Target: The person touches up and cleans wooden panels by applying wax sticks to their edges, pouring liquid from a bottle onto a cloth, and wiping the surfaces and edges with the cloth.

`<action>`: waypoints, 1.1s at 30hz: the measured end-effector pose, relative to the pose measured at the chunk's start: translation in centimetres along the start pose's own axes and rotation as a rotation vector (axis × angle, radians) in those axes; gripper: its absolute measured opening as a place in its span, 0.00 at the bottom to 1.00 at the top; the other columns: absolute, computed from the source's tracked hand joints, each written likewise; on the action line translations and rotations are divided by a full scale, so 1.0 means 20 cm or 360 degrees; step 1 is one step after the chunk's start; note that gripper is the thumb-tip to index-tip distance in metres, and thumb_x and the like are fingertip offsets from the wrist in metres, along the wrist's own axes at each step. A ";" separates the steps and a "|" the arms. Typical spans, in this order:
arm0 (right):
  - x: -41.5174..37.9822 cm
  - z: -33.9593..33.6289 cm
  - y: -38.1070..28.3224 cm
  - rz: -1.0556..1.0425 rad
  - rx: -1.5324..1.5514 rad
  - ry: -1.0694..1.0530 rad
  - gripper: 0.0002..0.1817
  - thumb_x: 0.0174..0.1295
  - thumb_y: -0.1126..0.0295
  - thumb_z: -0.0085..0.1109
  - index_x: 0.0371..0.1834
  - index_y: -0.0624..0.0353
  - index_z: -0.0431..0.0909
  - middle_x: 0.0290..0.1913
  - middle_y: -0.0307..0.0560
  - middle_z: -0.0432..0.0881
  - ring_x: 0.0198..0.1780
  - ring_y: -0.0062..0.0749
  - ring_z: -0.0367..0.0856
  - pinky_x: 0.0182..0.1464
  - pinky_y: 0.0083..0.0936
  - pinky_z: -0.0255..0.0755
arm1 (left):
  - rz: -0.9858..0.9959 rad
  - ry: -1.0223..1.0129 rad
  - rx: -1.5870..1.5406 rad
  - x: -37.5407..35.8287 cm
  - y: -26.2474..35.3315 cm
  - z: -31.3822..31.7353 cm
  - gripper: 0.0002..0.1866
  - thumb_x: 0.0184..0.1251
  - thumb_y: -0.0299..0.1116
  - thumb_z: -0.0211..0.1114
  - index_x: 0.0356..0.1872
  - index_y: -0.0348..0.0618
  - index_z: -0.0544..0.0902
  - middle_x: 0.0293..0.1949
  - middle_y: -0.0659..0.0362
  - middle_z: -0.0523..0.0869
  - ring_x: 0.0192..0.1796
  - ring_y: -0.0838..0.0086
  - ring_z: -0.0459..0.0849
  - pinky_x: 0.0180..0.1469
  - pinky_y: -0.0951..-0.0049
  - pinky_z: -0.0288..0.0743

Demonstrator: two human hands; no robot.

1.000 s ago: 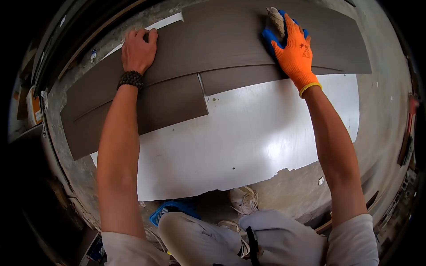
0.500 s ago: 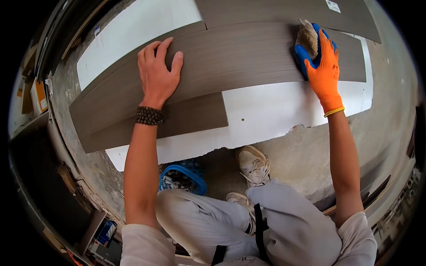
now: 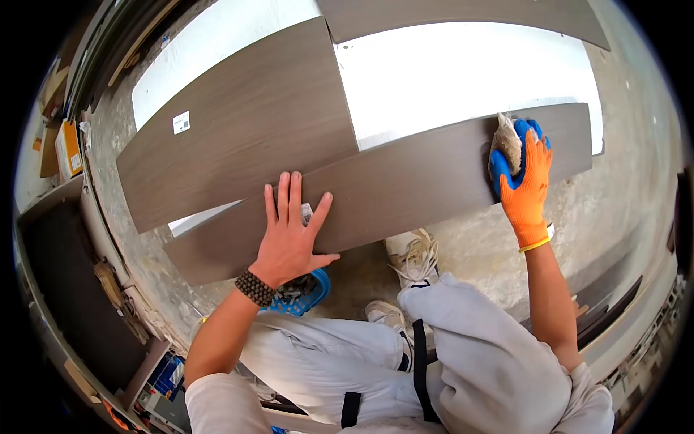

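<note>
A long grey-brown wood-look plank (image 3: 405, 177) lies across the front, its near edge above the floor by my shoes. My bare left hand (image 3: 289, 235) rests on it with fingers spread, partly covering a small white label (image 3: 306, 214). My right hand (image 3: 527, 177), in an orange glove with blue palm and fingertips, is closed around a dirty beige rag (image 3: 507, 147) pressed on the plank's right part. Behind the plank lie a wider brown panel (image 3: 246, 116) with a white label (image 3: 181, 122) and a white board (image 3: 463, 76).
Another brown panel (image 3: 463, 16) lies along the far edge. A blue plastic basket (image 3: 307, 295) stands beneath the plank near my knee. Shoes (image 3: 416, 257) are on the concrete floor (image 3: 636, 130). Dark shelving and a cardboard box (image 3: 69, 150) line the left.
The long plank has moved toward me, with both hands on it. The labelled panel and much of the white board behind it are now uncovered. My left fingers have spread wider.
</note>
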State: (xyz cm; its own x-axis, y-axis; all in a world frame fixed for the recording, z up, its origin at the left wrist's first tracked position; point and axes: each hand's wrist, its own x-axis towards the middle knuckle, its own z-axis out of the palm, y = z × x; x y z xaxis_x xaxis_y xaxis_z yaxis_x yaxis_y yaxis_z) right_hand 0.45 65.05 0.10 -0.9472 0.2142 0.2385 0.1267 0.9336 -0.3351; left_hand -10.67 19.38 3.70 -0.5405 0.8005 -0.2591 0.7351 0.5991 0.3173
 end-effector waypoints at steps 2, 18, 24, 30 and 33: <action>-0.06 -0.01 -0.02 0.0088 0.0033 -0.0050 0.49 0.55 0.73 0.73 0.85 0.63 0.65 0.82 0.61 0.72 0.84 0.68 0.64 0.89 0.62 0.45 | 0.0012 -0.0033 0.0061 -0.06 0.05 0.05 0.68 0.45 0.61 0.87 0.87 0.43 0.62 0.85 0.20 0.46 0.87 0.19 0.42 0.81 0.15 0.40; -0.12 0.01 -0.01 0.0136 0.0049 0.0040 0.43 0.60 0.73 0.71 0.82 0.66 0.69 0.78 0.59 0.77 0.81 0.67 0.69 0.86 0.60 0.54 | 0.0058 -0.0036 0.0139 -0.08 0.11 0.09 0.56 0.49 0.29 0.79 0.86 0.57 0.68 0.87 0.31 0.56 0.86 0.18 0.50 0.79 0.13 0.51; 0.14 0.13 0.12 0.0058 -0.0024 0.0154 0.45 0.58 0.71 0.75 0.83 0.61 0.70 0.79 0.57 0.76 0.81 0.63 0.69 0.86 0.55 0.57 | -0.0017 0.0039 -0.0003 0.08 0.00 -0.07 0.54 0.46 0.36 0.89 0.81 0.58 0.75 0.87 0.48 0.65 0.88 0.38 0.58 0.82 0.31 0.63; 0.27 0.15 0.05 0.0228 0.0139 0.0130 0.41 0.60 0.75 0.73 0.81 0.56 0.74 0.78 0.55 0.78 0.80 0.60 0.72 0.83 0.49 0.64 | -0.0171 0.0265 -0.0126 0.06 -0.07 -0.09 0.37 0.61 0.35 0.83 0.74 0.51 0.81 0.81 0.52 0.73 0.84 0.48 0.68 0.78 0.44 0.72; 0.24 0.11 -0.06 0.0207 0.0220 0.0077 0.41 0.60 0.76 0.73 0.81 0.56 0.75 0.76 0.56 0.80 0.78 0.60 0.74 0.81 0.48 0.67 | -0.0222 0.0413 -0.0184 0.08 -0.10 -0.08 0.29 0.68 0.34 0.78 0.69 0.48 0.83 0.78 0.52 0.77 0.80 0.49 0.73 0.76 0.48 0.75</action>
State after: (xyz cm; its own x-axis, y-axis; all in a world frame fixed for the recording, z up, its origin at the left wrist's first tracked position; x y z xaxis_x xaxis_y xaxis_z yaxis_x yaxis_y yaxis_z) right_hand -4.86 64.27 -0.30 -0.9098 0.3471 0.2274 0.2023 0.8495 -0.4872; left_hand -13.69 19.42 4.10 -0.7301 0.6796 -0.0709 0.6032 0.6897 0.4006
